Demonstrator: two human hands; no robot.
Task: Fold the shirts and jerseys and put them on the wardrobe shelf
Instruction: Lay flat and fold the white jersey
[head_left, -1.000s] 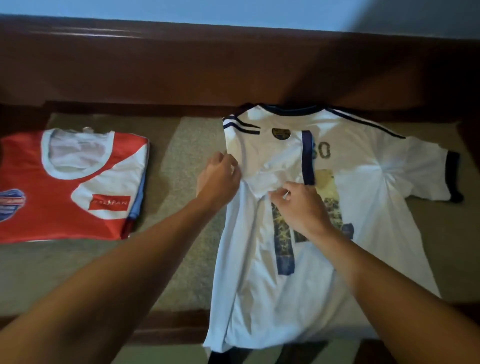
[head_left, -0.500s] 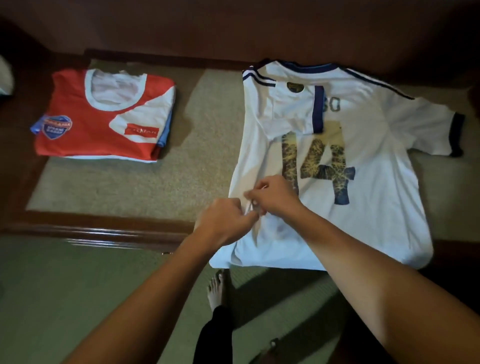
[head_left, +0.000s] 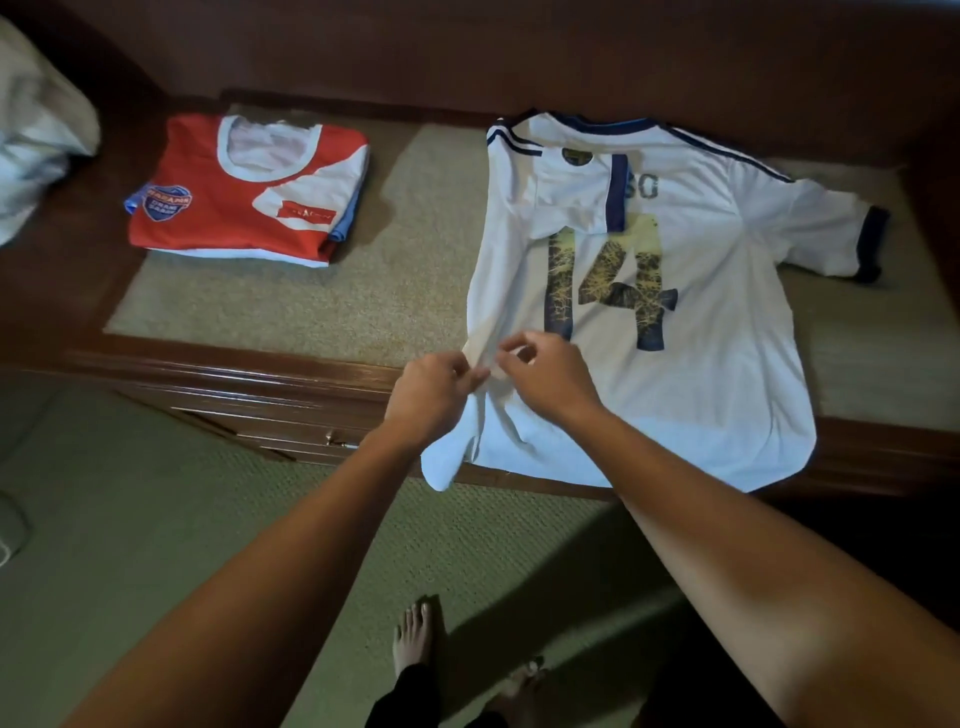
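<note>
A white jersey (head_left: 717, 364) with a dark number 14 lies back-up on a padded wooden bench (head_left: 311, 306). Its left sleeve is folded in over the back; its right sleeve lies spread out. The hem hangs over the bench's front edge. My left hand (head_left: 434, 395) and my right hand (head_left: 545, 376) meet at the jersey's lower left side, both pinching the folded edge of the cloth. A folded red and white jersey (head_left: 244, 208) sits on a small stack at the bench's left.
A white bundle of cloth (head_left: 36, 130) lies at the far left. The bench has a dark wooden back (head_left: 519, 57) and drawers below the front edge (head_left: 291, 410). Green carpet (head_left: 156, 519) covers the floor, where my bare feet (head_left: 415, 634) stand.
Both hands slid from the jersey's chest down its folded left side to near the hem. The view tilted down, bringing the floor and my feet into sight.
</note>
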